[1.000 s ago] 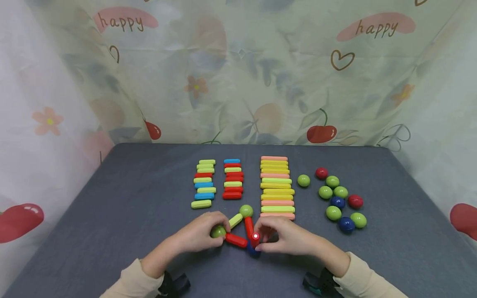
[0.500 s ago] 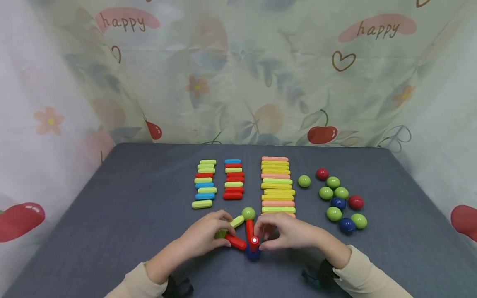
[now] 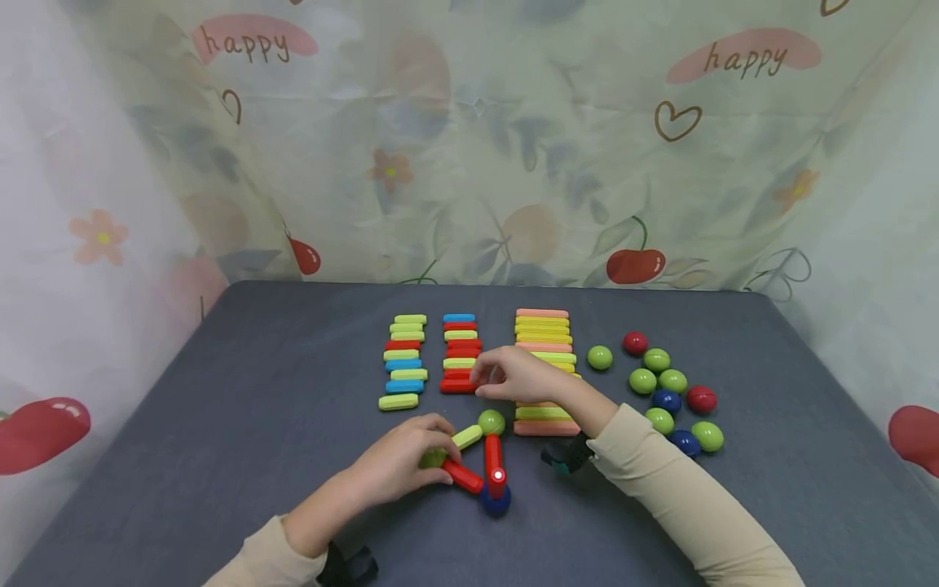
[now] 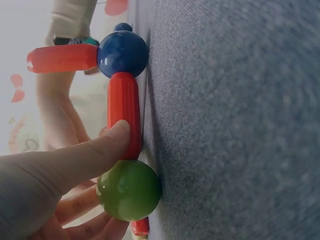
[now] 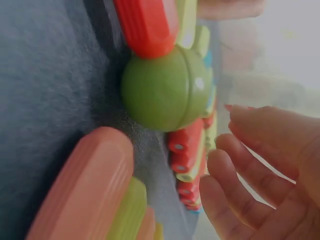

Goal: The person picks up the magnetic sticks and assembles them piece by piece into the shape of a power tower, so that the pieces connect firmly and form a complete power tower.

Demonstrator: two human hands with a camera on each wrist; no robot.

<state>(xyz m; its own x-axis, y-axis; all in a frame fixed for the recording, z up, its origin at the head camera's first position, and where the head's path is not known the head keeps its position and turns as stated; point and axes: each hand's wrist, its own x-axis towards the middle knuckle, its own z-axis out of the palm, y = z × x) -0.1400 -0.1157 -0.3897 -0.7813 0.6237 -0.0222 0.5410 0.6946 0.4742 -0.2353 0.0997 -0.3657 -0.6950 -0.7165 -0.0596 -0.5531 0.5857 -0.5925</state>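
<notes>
A flat triangle of rods and balls lies on the dark table. My left hand (image 3: 399, 456) grips its left corner, fingers around a green ball (image 4: 130, 190) and thumb on a red rod (image 4: 123, 95). That rod meets a blue ball (image 3: 495, 502) at the front corner, where another red rod (image 4: 62, 58) stands upright. A second green ball (image 3: 491, 422) forms the back corner, joined by a light green rod (image 3: 467, 438) and a red rod (image 3: 493, 453). My right hand (image 3: 524, 375), fingers loosely bent with nothing between them, hovers beside the short red rods (image 5: 185, 165).
Short rods (image 3: 405, 365) line up in a column at the left. Longer yellow, pink and green rods (image 3: 546, 414) form another column, partly behind my right forearm. Several loose green, red and blue balls (image 3: 702, 399) lie to the right.
My right hand has let go of the upright red rod and moved away toward the back, over to the short rods. The upright rod stays on the blue ball. My left hand keeps its grip.
</notes>
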